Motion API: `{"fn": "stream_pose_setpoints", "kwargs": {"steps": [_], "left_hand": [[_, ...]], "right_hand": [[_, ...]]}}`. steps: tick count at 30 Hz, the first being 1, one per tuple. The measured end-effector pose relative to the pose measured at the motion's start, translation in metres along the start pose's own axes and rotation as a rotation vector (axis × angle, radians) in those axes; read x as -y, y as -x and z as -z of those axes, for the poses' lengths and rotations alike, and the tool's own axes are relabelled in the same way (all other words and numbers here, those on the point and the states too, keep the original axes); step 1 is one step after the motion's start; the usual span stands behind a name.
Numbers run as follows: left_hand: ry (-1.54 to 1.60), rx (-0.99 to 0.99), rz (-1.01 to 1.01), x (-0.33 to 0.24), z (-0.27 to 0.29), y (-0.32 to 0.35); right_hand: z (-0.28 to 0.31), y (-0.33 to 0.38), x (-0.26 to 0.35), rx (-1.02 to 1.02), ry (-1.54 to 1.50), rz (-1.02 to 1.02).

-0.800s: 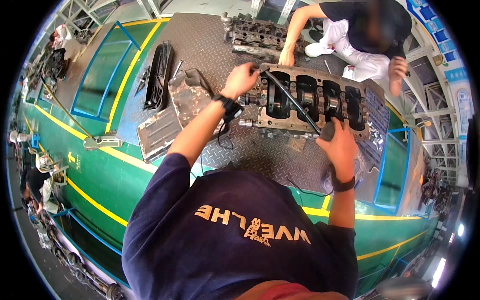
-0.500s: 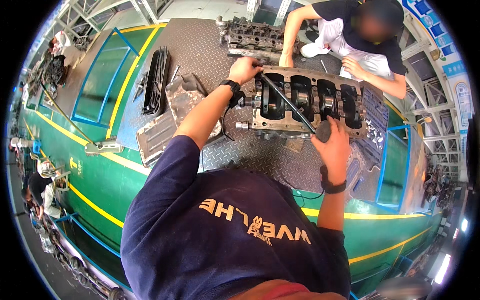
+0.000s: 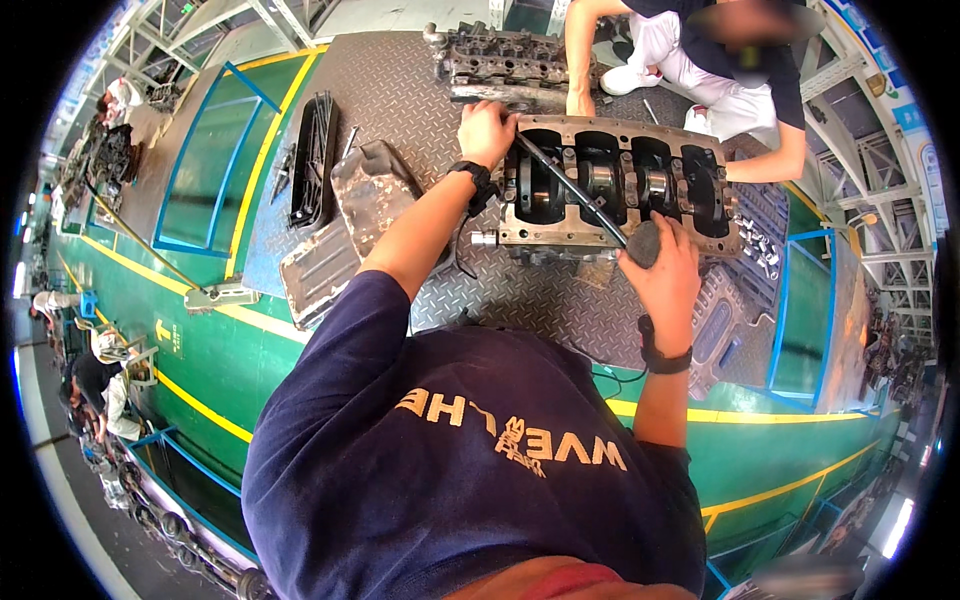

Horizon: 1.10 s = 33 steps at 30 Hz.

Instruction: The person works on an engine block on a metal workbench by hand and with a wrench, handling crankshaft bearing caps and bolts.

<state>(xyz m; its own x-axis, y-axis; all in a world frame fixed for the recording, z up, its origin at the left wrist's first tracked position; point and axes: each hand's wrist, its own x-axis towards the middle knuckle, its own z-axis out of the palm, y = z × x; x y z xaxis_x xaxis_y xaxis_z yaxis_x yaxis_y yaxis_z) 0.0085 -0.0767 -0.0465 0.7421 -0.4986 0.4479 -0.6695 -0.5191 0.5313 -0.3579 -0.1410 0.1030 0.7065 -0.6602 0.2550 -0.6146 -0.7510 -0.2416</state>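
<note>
An engine block lies on the patterned metal table with its open crank side up, showing bearing caps and a crankshaft. A long dark bar-handled wrench slants across it from the far left corner to the near edge. At its upper end my left hand is closed around the wrench; the exact finger contact is partly hidden. My right hand grips the lower end, where a dark rounded piece shows beside the fingers.
A co-worker's hand is at the block's far side. Behind it stands a cylinder head. To the left lie a black tray and rusty oil pans. A socket tool case sits at the right.
My view has shifted slightly, and the block sits a little higher in it. The co-worker's other arm has lowered toward the block's far right. Both my hands stay on the wrench.
</note>
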Motion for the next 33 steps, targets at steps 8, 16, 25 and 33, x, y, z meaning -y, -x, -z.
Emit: {"fn": "stream_pose_setpoints", "kwargs": {"steps": [8, 16, 25, 33], "left_hand": [[0.283, 0.176, -0.146, 0.021, 0.014, -0.014], [0.261, 0.014, -0.075, 0.015, 0.004, -0.005], [0.151, -0.024, 0.018, 0.004, -0.002, -0.001], [0.464, 0.129, 0.179, 0.009, 0.004, -0.006]], "right_hand": [[-0.002, -0.001, -0.003, -0.028, -0.043, 0.018], [0.002, 0.000, -0.002, -0.013, -0.041, 0.009], [0.004, 0.012, 0.015, -0.022, -0.041, -0.080], [-0.004, 0.016, 0.011, -0.041, -0.134, -0.071]]}}
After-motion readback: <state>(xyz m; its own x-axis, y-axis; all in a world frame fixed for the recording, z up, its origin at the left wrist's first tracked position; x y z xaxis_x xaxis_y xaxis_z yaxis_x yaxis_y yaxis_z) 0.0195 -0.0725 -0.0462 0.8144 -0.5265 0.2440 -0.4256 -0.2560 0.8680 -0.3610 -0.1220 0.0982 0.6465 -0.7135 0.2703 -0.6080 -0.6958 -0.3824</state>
